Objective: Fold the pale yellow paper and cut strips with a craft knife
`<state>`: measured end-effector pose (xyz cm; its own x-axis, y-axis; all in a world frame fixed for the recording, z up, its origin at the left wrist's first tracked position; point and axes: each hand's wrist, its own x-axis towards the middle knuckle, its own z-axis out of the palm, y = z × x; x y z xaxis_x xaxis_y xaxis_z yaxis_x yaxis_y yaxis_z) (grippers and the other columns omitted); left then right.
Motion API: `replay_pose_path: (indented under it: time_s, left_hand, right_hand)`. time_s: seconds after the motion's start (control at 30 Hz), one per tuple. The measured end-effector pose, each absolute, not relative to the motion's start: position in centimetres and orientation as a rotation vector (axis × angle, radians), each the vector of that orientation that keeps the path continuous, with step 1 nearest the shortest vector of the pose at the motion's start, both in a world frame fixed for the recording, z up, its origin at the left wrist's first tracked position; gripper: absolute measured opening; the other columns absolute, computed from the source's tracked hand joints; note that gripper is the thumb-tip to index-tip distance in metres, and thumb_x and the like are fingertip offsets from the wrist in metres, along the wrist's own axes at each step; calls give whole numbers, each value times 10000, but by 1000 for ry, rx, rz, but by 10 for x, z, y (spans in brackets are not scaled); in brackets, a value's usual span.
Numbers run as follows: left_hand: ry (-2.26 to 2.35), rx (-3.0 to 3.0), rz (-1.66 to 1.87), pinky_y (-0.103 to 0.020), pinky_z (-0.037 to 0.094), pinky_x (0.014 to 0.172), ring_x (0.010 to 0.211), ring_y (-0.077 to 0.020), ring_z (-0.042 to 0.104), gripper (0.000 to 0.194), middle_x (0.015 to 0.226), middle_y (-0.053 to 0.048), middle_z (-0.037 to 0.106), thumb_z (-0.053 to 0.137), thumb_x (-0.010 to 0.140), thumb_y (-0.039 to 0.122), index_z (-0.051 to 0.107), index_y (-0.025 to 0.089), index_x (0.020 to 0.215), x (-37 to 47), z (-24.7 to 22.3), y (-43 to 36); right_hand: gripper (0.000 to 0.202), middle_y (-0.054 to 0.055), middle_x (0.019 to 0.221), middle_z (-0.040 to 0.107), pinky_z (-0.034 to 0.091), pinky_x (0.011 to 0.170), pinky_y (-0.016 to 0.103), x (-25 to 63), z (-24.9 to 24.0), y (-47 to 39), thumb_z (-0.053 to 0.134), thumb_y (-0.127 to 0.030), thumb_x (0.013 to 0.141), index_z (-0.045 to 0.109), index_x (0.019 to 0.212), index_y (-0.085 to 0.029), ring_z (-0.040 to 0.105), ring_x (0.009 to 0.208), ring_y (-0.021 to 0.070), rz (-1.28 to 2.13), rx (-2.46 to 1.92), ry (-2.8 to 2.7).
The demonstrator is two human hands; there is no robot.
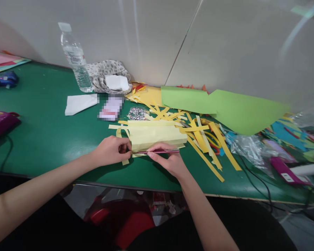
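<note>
A pale yellow folded paper (pixel 155 134) lies on the green table in front of me. My left hand (pixel 115 149) pinches the lower left corner of this paper, its fingers closed. My right hand (pixel 170 160) holds a thin dark pink stick (pixel 163 152) between thumb and fingers, along the paper's lower edge. The stick's left end reaches close to my left fingertips. A narrow yellow strip sticks out beneath my left hand.
Yellow paper strips (pixel 205 164) and scissors (pixel 213 139) lie to the right. Behind are green sheets (pixel 240 111), a water bottle (pixel 77 62), a patterned cloth (pixel 96 75) and a blurred-out phone (pixel 112 108). Purple tools lie at left (pixel 4 123) and right (pixel 288 170), with cables.
</note>
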<state>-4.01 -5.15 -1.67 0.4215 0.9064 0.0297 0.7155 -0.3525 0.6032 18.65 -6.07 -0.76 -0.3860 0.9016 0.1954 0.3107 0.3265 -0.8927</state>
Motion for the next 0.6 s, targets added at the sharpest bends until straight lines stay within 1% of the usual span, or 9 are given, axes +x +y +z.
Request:
replay_pose_path:
  time_s: [0.2, 0.3, 0.6]
  left_hand:
    - [1375, 2169, 489, -194, 322, 496, 489, -85, 499, 74, 535, 53, 559, 540, 698, 235, 594, 185, 712, -40, -16, -52]
    - [1372, 2169, 496, -193, 323, 498, 493, -87, 504, 78, 536, 52, 559, 536, 699, 234, 596, 187, 715, -40, -16, -52]
    - [1369, 2161, 483, -193, 326, 496, 489, -89, 506, 78, 530, 52, 560, 540, 698, 238, 597, 187, 712, -40, -15, -52]
  right_hand:
    - [57, 18, 753, 696, 510, 692, 298, 188, -9, -60, 648, -263, 767, 676, 758, -215, 644, 735, 174, 1011, -1089, -1847]
    - [65, 19, 774, 702, 512, 705, 303, 188, -8, -60, 645, -273, 771, 679, 773, -219, 645, 757, 179, 1023, -1067, -1865]
    - [51, 17, 774, 702, 515, 702, 300, 187, -6, -61, 644, -255, 772, 681, 770, -221, 648, 759, 177, 1018, -1094, -1863]
